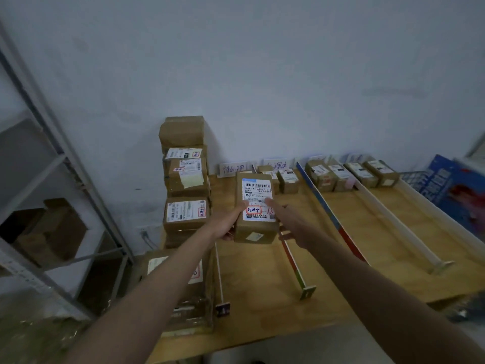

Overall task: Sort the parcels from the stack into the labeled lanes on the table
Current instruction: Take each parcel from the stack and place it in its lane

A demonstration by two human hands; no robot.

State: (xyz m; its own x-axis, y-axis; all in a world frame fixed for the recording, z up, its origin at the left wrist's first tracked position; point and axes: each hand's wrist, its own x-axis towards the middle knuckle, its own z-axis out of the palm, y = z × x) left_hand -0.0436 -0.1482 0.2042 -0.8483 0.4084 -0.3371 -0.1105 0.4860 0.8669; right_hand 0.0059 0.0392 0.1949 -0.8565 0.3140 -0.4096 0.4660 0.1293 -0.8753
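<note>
Gripped from its left side by the left hand and steadied on the label face by the right hand's outstretched fingers, with the held parcel up at frame centre, above the table between the stack at centre left and the lane dividers. Could slip, being clamped by one hand only, or land in the wrong lane if the red stamp is misread against the handwritten lane signs. Hard to read: far signs blurred, right-hand parcels' labels too small, lower stack hidden behind the left forearm.
</note>
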